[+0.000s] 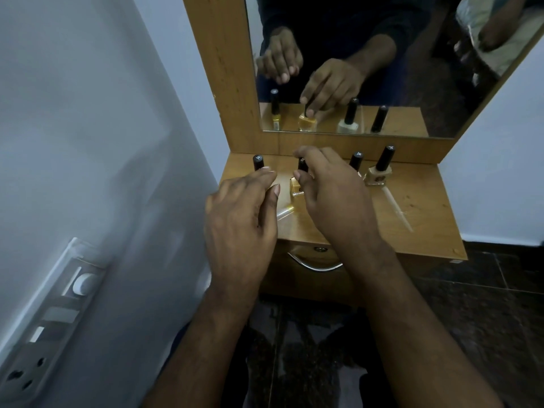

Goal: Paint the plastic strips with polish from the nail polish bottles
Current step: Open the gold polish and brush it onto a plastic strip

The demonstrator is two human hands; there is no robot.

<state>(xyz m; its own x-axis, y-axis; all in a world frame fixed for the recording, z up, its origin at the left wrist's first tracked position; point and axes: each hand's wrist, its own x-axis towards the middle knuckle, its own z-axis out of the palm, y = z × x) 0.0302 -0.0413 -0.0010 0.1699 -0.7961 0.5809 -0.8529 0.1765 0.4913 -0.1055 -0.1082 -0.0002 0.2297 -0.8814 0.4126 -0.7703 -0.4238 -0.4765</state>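
Several nail polish bottles with black caps stand in a row on a small wooden shelf (424, 231). My right hand (335, 198) pinches the black cap of the yellow-gold bottle (295, 187) in the middle. My left hand (241, 219) hovers just left of it, fingers loosely extended and holding nothing; behind its fingertips stands the leftmost bottle (258, 162). A clear plastic strip with a yellow painted end (285, 211) lies between my hands. Another clear strip (397, 209) lies at the right, in front of the beige bottle (381, 169). One more bottle (356, 160) is partly hidden behind my right hand.
A mirror (382, 69) in a wooden frame rises behind the shelf and reflects the hands and bottles. A drawer with a curved metal handle (316, 265) sits under the shelf. A white wall with a switch and socket panel (56, 313) is at the left.
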